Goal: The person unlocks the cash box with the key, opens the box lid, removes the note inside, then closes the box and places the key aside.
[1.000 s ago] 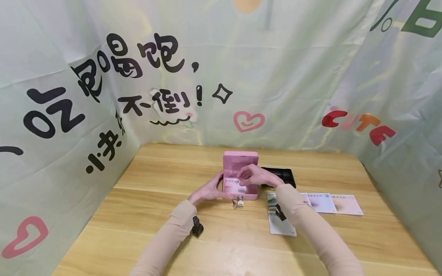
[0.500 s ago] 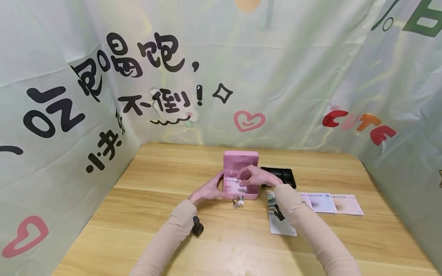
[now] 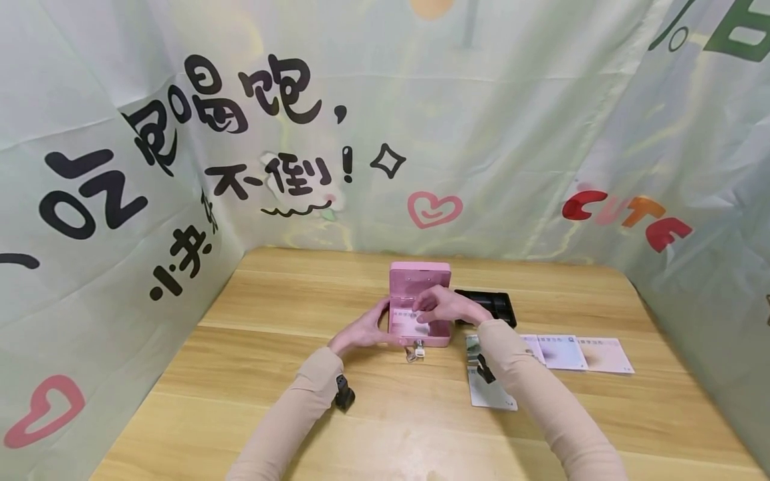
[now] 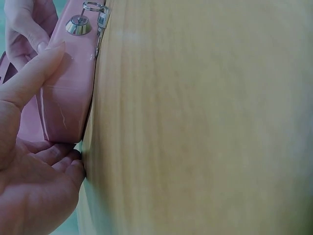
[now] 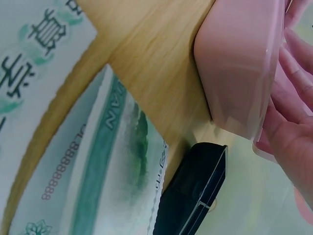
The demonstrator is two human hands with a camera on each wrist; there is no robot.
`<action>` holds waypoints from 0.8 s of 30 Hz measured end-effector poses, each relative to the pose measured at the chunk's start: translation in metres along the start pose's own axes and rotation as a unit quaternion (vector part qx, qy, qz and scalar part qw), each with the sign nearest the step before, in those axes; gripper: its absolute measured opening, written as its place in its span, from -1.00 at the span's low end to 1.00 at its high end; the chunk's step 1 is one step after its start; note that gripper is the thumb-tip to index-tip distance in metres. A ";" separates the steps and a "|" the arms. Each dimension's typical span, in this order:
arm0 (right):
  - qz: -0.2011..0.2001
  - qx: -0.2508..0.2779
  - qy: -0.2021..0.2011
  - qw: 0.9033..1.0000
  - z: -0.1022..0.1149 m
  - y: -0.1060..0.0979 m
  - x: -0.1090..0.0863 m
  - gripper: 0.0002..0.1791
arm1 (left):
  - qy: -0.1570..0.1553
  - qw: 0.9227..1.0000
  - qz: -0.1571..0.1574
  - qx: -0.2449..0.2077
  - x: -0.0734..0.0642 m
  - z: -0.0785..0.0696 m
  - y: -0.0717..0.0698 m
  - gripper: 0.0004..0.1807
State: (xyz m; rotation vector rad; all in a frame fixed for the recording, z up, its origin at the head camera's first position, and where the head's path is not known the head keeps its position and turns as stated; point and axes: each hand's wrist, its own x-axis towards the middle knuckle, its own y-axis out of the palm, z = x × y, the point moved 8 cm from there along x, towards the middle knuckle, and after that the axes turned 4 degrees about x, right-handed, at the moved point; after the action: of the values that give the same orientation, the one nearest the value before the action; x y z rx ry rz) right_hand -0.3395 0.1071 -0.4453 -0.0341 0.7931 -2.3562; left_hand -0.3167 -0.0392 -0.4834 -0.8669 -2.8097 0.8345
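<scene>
A small pink cash box [image 3: 420, 284] stands on the table with its lid raised. My left hand [image 3: 363, 330] grips its left front corner; in the left wrist view the thumb [image 4: 41, 68] lies on the front wall and the fingers curl at the side. A pale pinkish play banknote [image 3: 404, 323] lies inside the box. My right hand [image 3: 448, 306] reaches in over the note, its fingertips at the note's right part. The box wall hides those fingertips in the right wrist view [image 5: 293, 105], so whether they pinch the note is unclear. Keys [image 3: 415, 353] hang from the front lock [image 4: 78, 25].
A black plastic tray-like case [image 3: 496, 308] lies right of the box. Several play banknotes [image 3: 561, 353] form a row on the right, with another note [image 3: 490, 391] nearer me, partly under my right forearm. Printed cloth [image 3: 511, 133] walls the table's back and sides.
My left hand keeps its grip on the cash box. The right hand's fingers shift only slightly over the note in the box; everything else stays in place.
</scene>
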 end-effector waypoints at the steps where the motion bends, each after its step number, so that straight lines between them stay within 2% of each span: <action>1: -0.002 0.000 -0.003 1.000 0.000 0.000 0.000 -0.77 | -0.001 1.000 0.000 0.001 0.000 0.000 0.000 0.23; 5: -0.013 -0.014 -0.014 1.000 0.002 -0.002 0.001 -0.79 | 0.002 1.000 0.002 0.000 0.000 0.000 0.000 0.22; 10: -0.031 -0.021 -0.023 0.999 0.004 -0.006 0.003 -0.80 | 0.015 1.000 0.006 -0.022 0.001 -0.001 0.000 0.22; 18: -0.054 -0.020 -0.044 0.997 0.006 -0.013 0.004 -0.78 | 0.000 1.000 0.003 -0.005 0.001 0.001 0.000 0.21; 24: -0.064 -0.017 -0.028 0.997 0.002 -0.014 0.005 -0.82 | 0.001 1.000 0.003 -0.005 0.000 0.000 -0.001 0.18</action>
State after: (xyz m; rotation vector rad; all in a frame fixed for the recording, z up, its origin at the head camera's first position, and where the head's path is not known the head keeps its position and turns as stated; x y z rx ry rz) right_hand -0.3505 0.1117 -0.4366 -0.1676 0.8249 -2.4506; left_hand -0.3168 -0.0397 -0.4825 -0.8792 -2.8128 0.8193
